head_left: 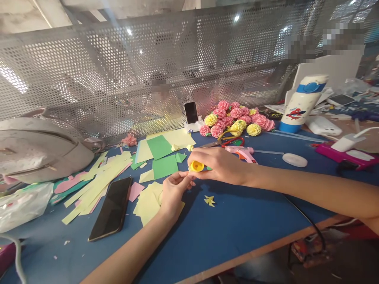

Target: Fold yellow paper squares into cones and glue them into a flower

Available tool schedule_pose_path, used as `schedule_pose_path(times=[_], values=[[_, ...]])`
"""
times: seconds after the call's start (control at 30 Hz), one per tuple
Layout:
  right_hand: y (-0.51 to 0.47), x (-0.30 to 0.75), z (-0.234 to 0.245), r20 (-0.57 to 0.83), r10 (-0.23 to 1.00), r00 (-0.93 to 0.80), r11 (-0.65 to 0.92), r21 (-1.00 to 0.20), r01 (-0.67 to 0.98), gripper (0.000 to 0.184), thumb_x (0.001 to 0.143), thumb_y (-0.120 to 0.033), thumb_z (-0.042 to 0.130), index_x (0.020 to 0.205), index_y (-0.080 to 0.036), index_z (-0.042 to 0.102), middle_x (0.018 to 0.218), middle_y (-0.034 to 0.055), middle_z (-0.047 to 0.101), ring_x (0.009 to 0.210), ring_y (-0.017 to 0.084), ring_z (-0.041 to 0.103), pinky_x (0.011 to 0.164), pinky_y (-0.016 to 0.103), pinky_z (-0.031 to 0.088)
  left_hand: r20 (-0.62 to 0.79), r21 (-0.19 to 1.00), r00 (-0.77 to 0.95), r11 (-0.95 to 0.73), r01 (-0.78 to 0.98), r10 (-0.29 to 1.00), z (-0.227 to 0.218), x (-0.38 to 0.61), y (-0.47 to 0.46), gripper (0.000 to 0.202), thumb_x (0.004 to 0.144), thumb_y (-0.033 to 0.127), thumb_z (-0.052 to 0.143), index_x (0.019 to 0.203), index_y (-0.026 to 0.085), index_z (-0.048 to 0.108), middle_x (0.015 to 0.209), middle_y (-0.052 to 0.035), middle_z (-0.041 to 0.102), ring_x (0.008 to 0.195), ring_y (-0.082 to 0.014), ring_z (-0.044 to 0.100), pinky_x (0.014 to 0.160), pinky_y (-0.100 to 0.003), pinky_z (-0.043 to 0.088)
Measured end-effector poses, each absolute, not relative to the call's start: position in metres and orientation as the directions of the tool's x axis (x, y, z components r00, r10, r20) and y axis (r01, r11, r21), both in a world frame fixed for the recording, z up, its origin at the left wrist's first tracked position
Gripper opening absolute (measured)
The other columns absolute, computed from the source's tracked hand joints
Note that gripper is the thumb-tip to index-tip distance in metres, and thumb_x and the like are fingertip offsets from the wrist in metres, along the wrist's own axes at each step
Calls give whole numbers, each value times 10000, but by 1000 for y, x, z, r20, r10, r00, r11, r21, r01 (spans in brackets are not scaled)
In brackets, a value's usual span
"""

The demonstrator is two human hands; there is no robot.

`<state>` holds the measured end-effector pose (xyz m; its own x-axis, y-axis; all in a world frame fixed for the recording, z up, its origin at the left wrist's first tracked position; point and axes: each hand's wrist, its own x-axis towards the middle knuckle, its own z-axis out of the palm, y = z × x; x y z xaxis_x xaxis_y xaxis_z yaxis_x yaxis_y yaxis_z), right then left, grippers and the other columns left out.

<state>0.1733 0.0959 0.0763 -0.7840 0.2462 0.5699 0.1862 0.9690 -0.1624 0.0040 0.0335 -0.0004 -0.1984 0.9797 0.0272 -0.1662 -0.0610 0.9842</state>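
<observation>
My right hand [223,165] is closed round a small yellow rolled paper flower [196,166], held just above the blue table [237,228]. My left hand [174,191] pinches its fingertips together right beside the roll, touching its lower edge. Below my left hand lie pale yellow paper squares [148,203]. Green paper squares [162,156] lie just beyond both hands. A small yellow paper scrap [209,200] lies on the table under my right wrist.
A black phone [111,208] lies left of my hands among yellow paper strips [97,181]. Behind are a pink glue gun [241,152], red-handled scissors [233,142], a heap of pink and yellow paper flowers [235,118], a standing phone [191,113], a white bottle [300,103] and a perforated metal screen [148,79].
</observation>
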Motion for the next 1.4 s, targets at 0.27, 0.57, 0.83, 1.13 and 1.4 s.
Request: schedule_pose_path(times=[0.27,0.57,0.83,1.13,1.4], values=[[97,179,65,617,210,-758,977,-147,152,168,972,-334,572,950,-168,550,854,30,603,737,140,550,664,255,422,20,985,-214,-56,-163,977,0,5,32,143,648,287,792,720,177,735,606,-12,665,552,-124,558,575,-226,428],[98,179,65,618,195,-762,981,-141,136,151,978,-315,561,957,-166,548,880,39,602,748,137,547,669,248,417,33,989,-211,-63,-136,977,-1,7,33,147,667,261,769,713,136,708,560,1,647,532,-101,536,576,-212,408],[96,181,67,618,201,-760,979,-155,133,178,980,-345,558,933,-174,545,838,21,593,705,127,524,651,242,403,30,987,-209,-62,-148,977,-2,5,33,216,670,321,790,751,141,702,590,1,649,550,-104,536,591,-214,415],[99,182,65,624,199,-755,978,-179,109,168,971,-339,573,946,-175,548,844,19,592,706,124,522,650,240,397,24,983,-204,-61,-176,979,-6,3,34,223,685,306,802,786,131,708,618,-5,651,572,-99,537,599,-210,420],[98,183,66,580,213,-786,975,-179,132,172,986,-341,534,942,-176,560,849,25,598,698,125,519,630,242,389,19,978,-207,-62,-200,978,-3,4,34,238,669,332,823,744,136,713,594,6,638,545,-89,529,577,-201,417]])
